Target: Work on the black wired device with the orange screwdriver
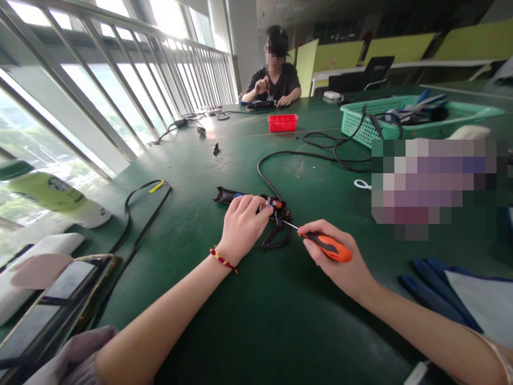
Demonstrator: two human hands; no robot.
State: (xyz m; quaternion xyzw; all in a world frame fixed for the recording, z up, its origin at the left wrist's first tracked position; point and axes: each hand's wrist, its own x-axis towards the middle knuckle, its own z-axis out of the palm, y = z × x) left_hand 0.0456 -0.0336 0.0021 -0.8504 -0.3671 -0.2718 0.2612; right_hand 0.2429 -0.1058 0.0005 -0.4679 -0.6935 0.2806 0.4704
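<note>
An opened black corded device (225, 196) lies near the middle of the green table, with thin coloured wires and an orange part showing at its right end. Over its body rests my left hand (243, 227), fingers curled and gripping it, so the middle is mostly hidden. My right hand (348, 267) is closed around the orange and black handle of a screwdriver (331, 248). The screwdriver's thin metal shaft points left, its tip at the wires by the device's right end; exact contact I cannot tell. A black cord (266, 155) runs from the device toward the right.
A red bin (282, 123) and a green basket (356, 125) of tools stand farther back. Blue-white gloves (460, 294) lie at right. At left are a bottle (60, 198), a black strap (140, 235) and a phone (68, 283). A person (274, 75) works at the far end.
</note>
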